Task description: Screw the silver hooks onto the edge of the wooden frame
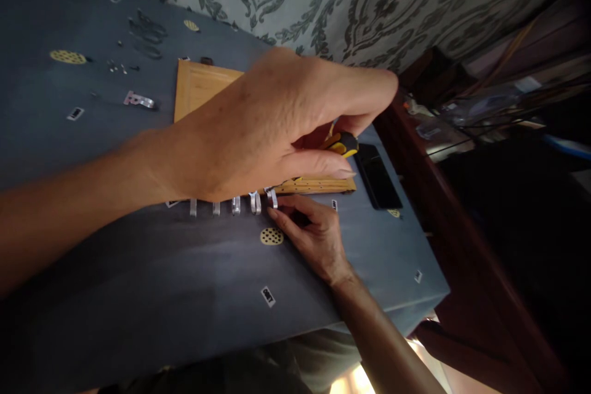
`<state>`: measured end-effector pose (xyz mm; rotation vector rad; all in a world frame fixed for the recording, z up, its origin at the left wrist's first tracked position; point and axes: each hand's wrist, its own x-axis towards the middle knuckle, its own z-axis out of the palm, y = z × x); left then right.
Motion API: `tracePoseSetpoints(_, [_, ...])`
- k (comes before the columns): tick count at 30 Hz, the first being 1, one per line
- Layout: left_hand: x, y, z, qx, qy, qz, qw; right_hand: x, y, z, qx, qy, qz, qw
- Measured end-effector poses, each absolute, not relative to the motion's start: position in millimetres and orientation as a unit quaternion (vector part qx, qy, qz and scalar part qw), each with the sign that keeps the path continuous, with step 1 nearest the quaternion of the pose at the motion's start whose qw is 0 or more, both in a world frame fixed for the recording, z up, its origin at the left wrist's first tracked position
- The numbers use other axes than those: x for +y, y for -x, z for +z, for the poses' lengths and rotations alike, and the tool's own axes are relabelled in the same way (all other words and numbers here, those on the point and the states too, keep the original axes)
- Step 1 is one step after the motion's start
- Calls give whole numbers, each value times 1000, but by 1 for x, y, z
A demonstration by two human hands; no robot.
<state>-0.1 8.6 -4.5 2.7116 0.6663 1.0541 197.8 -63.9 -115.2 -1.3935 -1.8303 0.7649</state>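
A wooden board (198, 89) lies flat on the blue-covered table (138, 271). Several small metal hooks (235, 205) stick out along its near edge. My left hand (272, 123) hovers over the board, close to the camera, and grips a screwdriver with a yellow and black handle (344, 144); its shaft is hidden under the hand. My right hand (316, 234) rests on the cloth just below the board, its fingertips touching the rightmost hook (273, 197).
A black phone (378, 175) lies by the board's right end, near the table's right edge. A loose metal bracket (138, 100), small screws (117, 66) and dark wire pieces (148, 31) lie at the far left. Dark wooden furniture (443, 197) stands right of the table.
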Motion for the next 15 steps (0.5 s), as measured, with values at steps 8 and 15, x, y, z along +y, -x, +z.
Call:
tracePoseSetpoints(8, [3,-1,-6,253,-884,366,145,-64,-199,-114,-715,530,295,348])
tracePoseSetpoints(15, [6,-5,-18,223,-898,376,51,-64,-201,-115,-720,525,294,346])
